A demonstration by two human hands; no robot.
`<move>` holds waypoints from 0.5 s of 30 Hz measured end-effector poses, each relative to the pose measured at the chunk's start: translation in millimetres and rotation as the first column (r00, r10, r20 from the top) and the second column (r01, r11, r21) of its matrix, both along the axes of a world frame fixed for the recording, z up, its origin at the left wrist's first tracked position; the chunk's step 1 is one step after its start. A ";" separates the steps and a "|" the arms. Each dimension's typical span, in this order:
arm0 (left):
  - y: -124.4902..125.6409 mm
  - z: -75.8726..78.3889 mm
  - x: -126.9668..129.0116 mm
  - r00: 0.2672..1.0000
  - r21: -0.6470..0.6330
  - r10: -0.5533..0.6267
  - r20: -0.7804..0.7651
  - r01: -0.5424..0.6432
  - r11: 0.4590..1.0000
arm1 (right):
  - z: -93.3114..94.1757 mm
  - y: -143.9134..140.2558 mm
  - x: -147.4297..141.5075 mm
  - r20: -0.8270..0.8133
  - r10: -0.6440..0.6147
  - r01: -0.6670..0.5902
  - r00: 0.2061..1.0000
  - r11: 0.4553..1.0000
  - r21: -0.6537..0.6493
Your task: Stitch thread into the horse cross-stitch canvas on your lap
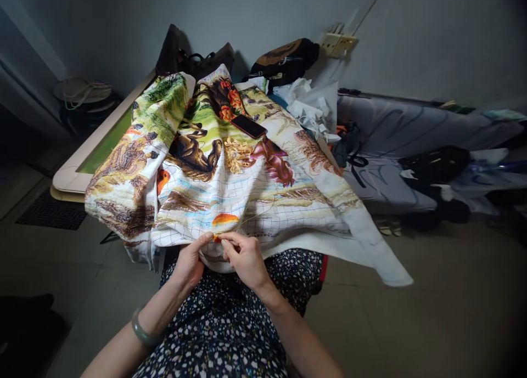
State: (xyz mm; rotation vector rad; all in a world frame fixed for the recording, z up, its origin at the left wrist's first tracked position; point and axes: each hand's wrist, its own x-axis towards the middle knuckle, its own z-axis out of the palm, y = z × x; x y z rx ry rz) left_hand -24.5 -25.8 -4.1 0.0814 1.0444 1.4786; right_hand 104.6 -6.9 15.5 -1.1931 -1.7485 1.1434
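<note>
A large cross-stitch cloth (263, 213) with a printed grid and colourful stitched patches drapes over a table and down to my lap. At its near edge, my left hand (191, 264) pinches the fabric, thumb on top and fingers underneath. Close beside it, my right hand (247, 257) is closed in a pinch over a small orange stitched spot (217, 237). What sits between those fingertips is too small to make out. A thin pale thread (257, 216) runs across the cloth towards the right hand. Just above both hands lies an orange stitched patch (225, 218).
On the cloth rest a dark phone (249, 126) and a bundle of yellow threads (236, 154). Behind are a dark bag (284, 60) and crumpled white plastic (310, 112). A cluttered sofa (382, 125) stands right; the table's pale rim (68, 167) shows left.
</note>
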 end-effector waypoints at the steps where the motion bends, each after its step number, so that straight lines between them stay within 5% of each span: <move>1: -0.1 0.2 -0.1 1.000 -0.005 -0.002 0.004 0.002 1.000 | 0.3 0.5 -0.9 0.012 -0.004 0.004 1.000 1.000 0.014; 15: 1.1 0.5 1.2 0.999 -0.004 0.040 0.012 -0.040 0.999 | 7.5 2.3 -7.4 0.232 -0.051 0.008 0.971 0.983 0.182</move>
